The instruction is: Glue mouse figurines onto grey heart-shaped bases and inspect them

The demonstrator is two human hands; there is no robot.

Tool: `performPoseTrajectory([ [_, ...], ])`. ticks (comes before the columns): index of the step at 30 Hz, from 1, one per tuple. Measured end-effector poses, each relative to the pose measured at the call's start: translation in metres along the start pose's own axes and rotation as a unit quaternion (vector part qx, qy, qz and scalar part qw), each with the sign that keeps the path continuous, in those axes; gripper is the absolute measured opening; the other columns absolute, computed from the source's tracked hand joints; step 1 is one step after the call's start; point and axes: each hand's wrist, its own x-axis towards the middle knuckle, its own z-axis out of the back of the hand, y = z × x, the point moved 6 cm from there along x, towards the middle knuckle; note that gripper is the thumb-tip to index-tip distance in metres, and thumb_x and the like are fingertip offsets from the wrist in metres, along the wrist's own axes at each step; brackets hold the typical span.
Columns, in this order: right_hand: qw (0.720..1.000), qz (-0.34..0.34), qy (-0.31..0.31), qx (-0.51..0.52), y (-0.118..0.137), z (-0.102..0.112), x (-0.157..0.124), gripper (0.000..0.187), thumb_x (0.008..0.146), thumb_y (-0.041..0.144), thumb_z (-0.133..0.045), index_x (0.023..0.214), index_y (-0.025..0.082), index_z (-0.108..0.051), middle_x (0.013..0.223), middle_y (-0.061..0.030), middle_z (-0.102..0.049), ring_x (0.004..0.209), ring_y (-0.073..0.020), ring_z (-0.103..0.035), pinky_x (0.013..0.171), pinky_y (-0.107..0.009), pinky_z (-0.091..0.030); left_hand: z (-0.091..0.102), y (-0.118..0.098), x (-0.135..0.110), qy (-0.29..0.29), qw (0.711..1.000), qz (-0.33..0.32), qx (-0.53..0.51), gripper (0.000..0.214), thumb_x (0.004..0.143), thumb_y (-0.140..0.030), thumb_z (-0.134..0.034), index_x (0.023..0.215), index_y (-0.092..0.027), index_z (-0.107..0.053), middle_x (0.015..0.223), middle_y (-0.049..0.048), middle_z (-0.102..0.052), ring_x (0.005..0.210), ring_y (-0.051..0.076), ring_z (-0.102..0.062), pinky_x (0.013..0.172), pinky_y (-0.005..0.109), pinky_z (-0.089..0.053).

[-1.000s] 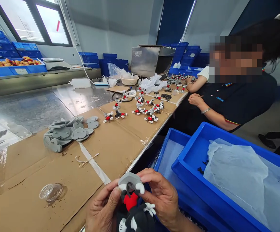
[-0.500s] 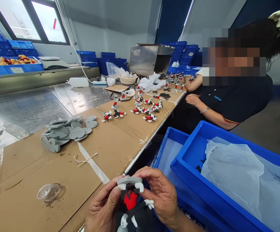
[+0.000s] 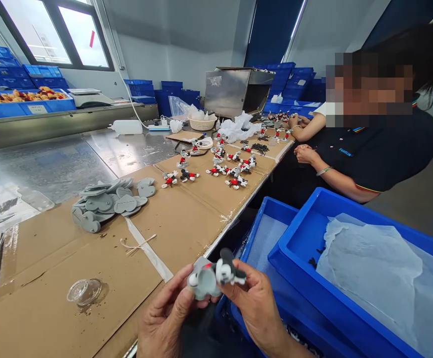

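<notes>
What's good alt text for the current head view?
A person's left hand and right hand hold a figurine and gray base at a worktable. Gray pieces and more figurines rest on cardboard there; blue bins and another person are at right.

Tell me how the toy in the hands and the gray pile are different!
The toy is held by the left hand and right hand; the gray pile lies on the cardboard. The toy shows black, white and red; the gray pile looks all gray. They share gray: the toy has a gray base.
</notes>
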Motion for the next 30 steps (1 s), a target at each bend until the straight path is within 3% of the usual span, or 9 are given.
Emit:
performPoseTrajectory([
  [2,0.997,-0.068,-0.009,0.035,-0.0049,-0.0023,0.0000,0.033,0.084,0.047,-0.071,0.084,0.014,-0.071,0.064,-0.0039,-0.066,0.054,-0.0128,-0.061,0.052,-0.022,-0.051,-0.0034,0.0003,-0.0012,0.028,1.000,0.001,-0.001,0.048,0.049,-0.042,-0.095,0.090,-0.024,-0.079,0.079,0.0098,-0.073,0.063,0.017,-0.068,0.065,0.019,-0.057],
  [4,0.995,-0.091,-0.017,0.042,-0.0053,-0.0026,0.0002,0.037,0.086,0.049,-0.069,0.080,0.012,-0.069,0.057,-0.0030,-0.063,0.049,-0.0115,-0.058,0.048,-0.020,-0.049,-0.0053,0.0002,-0.0019,0.038,0.999,0.003,-0.003,0.047,0.047,-0.039,-0.096,0.089,-0.024,-0.079,0.075,0.0098,-0.072,0.064,0.017,-0.069,0.065,0.019,-0.057],
  [10,0.998,-0.049,-0.042,0.027,-0.0027,0.0008,-0.0001,0.033,0.080,0.046,-0.076,0.082,0.013,-0.068,0.065,-0.0034,-0.067,0.052,-0.0110,-0.060,0.049,-0.019,-0.052,-0.0083,0.0002,-0.0019,0.049,0.998,0.016,-0.021,0.046,0.050,-0.037,-0.095,0.091,-0.023,-0.079,0.080,0.0119,-0.074,0.067,0.020,-0.070,0.065,0.022,-0.058],
  [19,0.998,-0.034,-0.017,0.043,-0.0035,-0.0011,0.0005,0.028,0.083,0.042,-0.074,0.080,0.015,-0.068,0.073,-0.0041,-0.070,0.055,-0.0113,-0.063,0.051,-0.018,-0.052,-0.0108,-0.0016,-0.0052,0.049,0.999,-0.010,-0.020,0.043,0.052,-0.037,-0.094,0.088,-0.020,-0.079,0.082,0.0093,-0.074,0.066,0.016,-0.068,0.067,0.018,-0.057],
  [30,0.996,-0.052,-0.033,0.058,-0.0039,-0.0018,-0.0021,0.030,0.080,0.040,-0.078,0.076,0.013,-0.063,0.064,-0.0046,-0.069,0.050,-0.0114,-0.062,0.045,-0.018,-0.053,-0.0063,0.0007,-0.0041,0.046,0.999,0.013,-0.019,0.046,0.049,-0.039,-0.095,0.088,-0.022,-0.079,0.080,0.0103,-0.074,0.063,0.017,-0.068,0.066,0.020,-0.057],
])
